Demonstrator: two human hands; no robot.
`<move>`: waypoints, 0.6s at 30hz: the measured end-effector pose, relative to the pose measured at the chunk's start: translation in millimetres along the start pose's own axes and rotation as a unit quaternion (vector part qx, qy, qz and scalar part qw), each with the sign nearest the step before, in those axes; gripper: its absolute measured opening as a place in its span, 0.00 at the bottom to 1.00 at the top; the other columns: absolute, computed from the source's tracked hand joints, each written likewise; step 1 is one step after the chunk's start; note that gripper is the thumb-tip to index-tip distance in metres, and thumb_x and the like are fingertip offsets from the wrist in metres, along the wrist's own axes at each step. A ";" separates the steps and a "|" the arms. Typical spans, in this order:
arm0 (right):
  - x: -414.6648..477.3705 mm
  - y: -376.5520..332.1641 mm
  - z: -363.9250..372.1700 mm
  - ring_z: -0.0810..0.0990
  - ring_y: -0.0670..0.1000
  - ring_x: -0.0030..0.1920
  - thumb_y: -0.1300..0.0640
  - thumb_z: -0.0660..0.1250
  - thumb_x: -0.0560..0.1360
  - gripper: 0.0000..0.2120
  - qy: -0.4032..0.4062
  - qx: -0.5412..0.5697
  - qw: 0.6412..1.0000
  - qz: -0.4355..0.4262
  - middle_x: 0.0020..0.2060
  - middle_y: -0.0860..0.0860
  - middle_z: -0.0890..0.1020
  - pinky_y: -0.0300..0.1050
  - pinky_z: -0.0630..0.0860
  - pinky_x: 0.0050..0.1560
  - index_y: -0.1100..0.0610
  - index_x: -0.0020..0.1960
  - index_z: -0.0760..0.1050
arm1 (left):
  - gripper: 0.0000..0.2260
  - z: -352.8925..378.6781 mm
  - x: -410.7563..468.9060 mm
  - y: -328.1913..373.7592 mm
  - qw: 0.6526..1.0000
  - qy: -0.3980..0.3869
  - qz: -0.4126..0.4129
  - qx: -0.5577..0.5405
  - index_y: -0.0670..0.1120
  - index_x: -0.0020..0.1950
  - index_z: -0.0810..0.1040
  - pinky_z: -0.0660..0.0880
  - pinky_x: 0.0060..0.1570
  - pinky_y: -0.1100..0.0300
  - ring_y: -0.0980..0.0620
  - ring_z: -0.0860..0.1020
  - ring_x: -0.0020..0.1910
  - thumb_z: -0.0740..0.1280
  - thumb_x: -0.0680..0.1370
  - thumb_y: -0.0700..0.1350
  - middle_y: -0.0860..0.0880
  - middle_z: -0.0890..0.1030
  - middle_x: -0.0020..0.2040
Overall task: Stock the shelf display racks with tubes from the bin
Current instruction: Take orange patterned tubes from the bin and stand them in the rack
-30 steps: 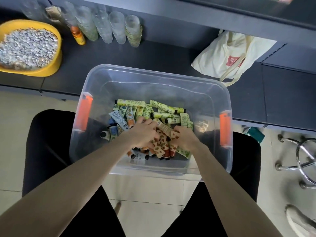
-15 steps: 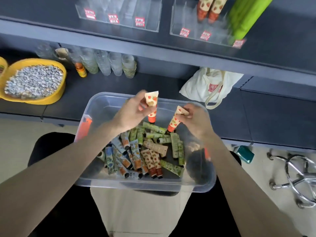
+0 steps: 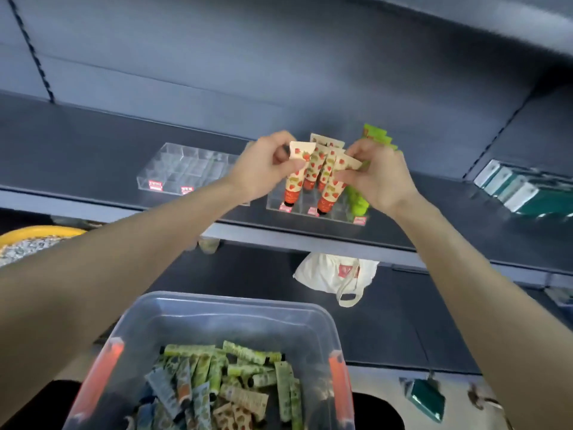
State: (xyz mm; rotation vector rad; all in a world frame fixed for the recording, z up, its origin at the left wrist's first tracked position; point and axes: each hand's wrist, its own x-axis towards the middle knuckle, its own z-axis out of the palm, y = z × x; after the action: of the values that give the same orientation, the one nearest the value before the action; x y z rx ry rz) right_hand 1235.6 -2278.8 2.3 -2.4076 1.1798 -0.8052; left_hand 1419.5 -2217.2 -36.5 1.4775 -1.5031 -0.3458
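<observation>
- Over the clear rack [image 3: 313, 209] at the shelf [image 3: 93, 162] front edge, left hand [image 3: 263, 169] pinches a strawberry tube [image 3: 296, 178], cap down.
- Right hand [image 3: 376, 175] grips another strawberry tube [image 3: 333, 190] just beside it.
- Bin [image 3: 173, 318] below, tubes [image 3: 235, 386] piled inside.

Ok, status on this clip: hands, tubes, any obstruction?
Left hand and right hand each grip a strawberry-print tube over the clear acrylic rack. Nothing blocking.

Single head cam, wide-angle, tilted fwd/up at shelf [image 3: 93, 156]; bin [image 3: 217, 308] close below.
</observation>
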 end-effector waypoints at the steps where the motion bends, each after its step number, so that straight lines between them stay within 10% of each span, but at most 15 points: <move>1: 9.1 -1.5 -5.2 0.80 0.54 0.46 0.60 0.74 0.70 0.09 0.003 -0.023 1.000 -0.008 0.43 0.53 0.83 0.43 0.72 0.48 0.59 0.47 0.77 | 0.06 -0.3 9.3 0.6 1.000 -0.002 0.003 0.007 0.45 0.47 0.74 0.74 0.44 0.54 0.47 0.77 0.37 0.69 0.74 0.45 0.46 0.79 0.35; 18: 96.3 15.0 6.1 0.77 0.56 0.56 0.55 0.70 0.73 0.06 -0.099 -0.213 0.972 0.001 0.52 0.54 0.81 0.45 0.74 0.54 0.51 0.50 0.79 | 0.05 30.3 85.1 -25.2 0.992 -0.114 -0.026 0.045 0.46 0.47 0.76 0.76 0.44 0.59 0.48 0.81 0.43 0.70 0.74 0.40 0.45 0.82 0.46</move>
State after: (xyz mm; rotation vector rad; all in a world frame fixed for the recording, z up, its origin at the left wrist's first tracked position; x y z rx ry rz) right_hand 1277.8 -2364.5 22.4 -2.7424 1.3852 -0.3168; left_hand 1428.6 -2310.6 -34.6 1.5933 -1.6811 -0.4986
